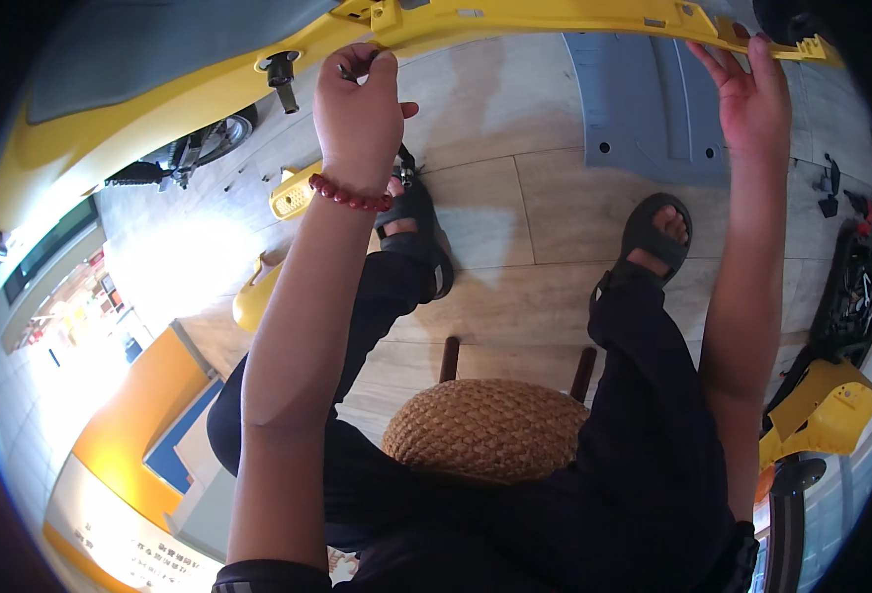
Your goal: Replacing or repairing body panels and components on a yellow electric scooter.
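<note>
A long yellow plastic panel [555,20] curves across the far side, with clips and slots along its edge. My left hand [362,109], with a red bead bracelet at the wrist, is just under the panel's near edge. Its fingers are curled around a small dark item, mostly hidden. Farther right, my right hand [757,104] grips the panel near its right end, the thumb tip over the yellow edge and the other fingers reaching behind it. Left of my left hand, a black fitting [281,79] sticks out from the yellow body.
A woven stool [485,425] stands between my legs. On the wooden floor lie a grey panel [644,109], a yellow perforated part [295,193] and another yellow piece [255,301]. A tool case [856,296] and a yellow cover [831,410] are at right. A wheel [228,133] shows at left.
</note>
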